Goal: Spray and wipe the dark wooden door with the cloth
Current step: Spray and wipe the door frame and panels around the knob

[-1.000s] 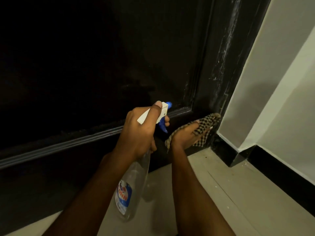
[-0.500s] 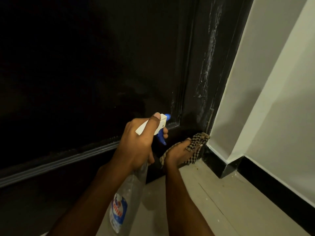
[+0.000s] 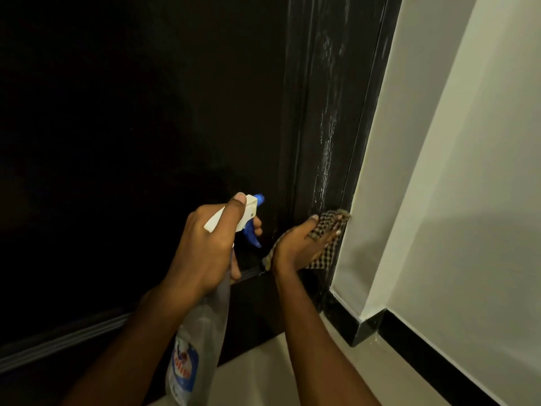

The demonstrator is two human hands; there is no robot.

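Two hands | left (image 3: 205, 244) fingers grip spray bottle (image 3: 193, 347) | right (image 3: 298, 244) fingers flat, pressing cloth (image 3: 328, 227) on door (image 3: 316, 142)

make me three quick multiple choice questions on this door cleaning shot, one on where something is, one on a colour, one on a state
1. Where is the cloth?
A. on the floor
B. pressed on the door frame
C. draped over the bottle

2. What colour is the spray bottle trigger?
A. blue
B. red
C. green

3. How does the frame above the cloth look?
A. spotless
B. streaked with whitish marks
C. covered with tape

Answers: 1 B, the right hand flattens it against the frame. 2 A, blue shows beside the left hand. 3 B, pale streaks run up it.
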